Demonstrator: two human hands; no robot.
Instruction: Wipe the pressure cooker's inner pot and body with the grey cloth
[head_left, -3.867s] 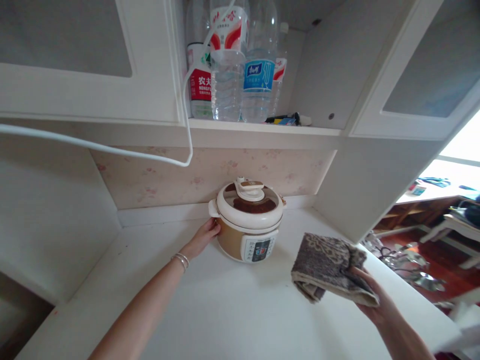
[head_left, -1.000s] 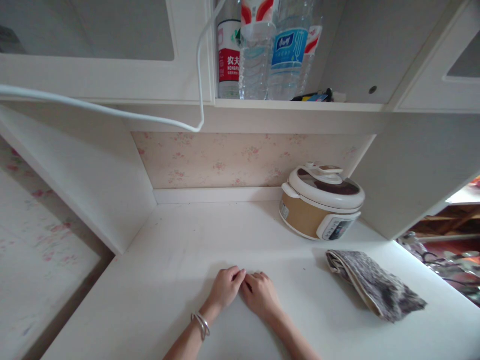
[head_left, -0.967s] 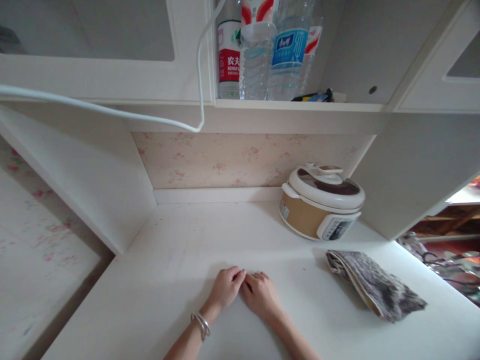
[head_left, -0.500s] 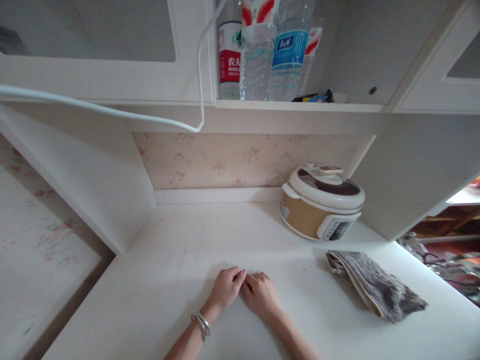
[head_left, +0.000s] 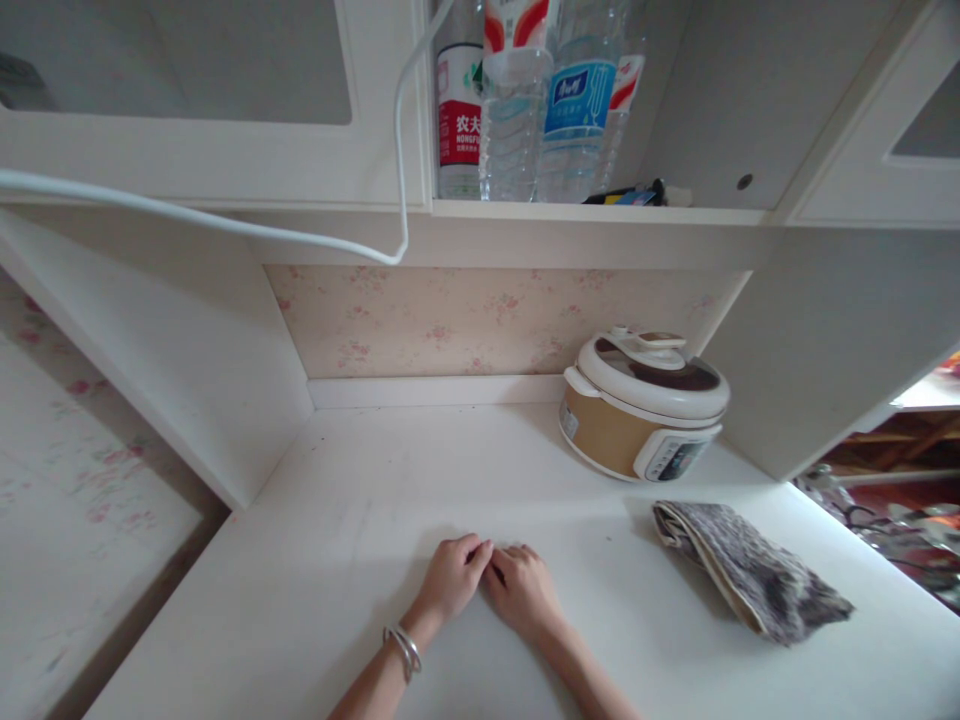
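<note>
My left hand (head_left: 454, 572) and my right hand (head_left: 523, 588) rest side by side on the white countertop (head_left: 360, 560), touching at the thumbs and index fingers. Both are curled into loose fists, and nothing shows in either one. Silver bangles (head_left: 403, 652) circle my left wrist. To the right of my right hand lies a folded grey-brown cloth (head_left: 754, 570), apart from it. Farther back on the right stands a rice cooker (head_left: 641, 410), gold and white, with its lid down and a control panel on its front.
Several plastic bottles (head_left: 577, 110) stand on an open shelf (head_left: 697, 213) above the counter. A white cable (head_left: 300, 236) hangs in front of the cupboards. Side panels (head_left: 187, 330) bound the counter left and right. Beyond its right edge is blurred clutter (head_left: 900, 520).
</note>
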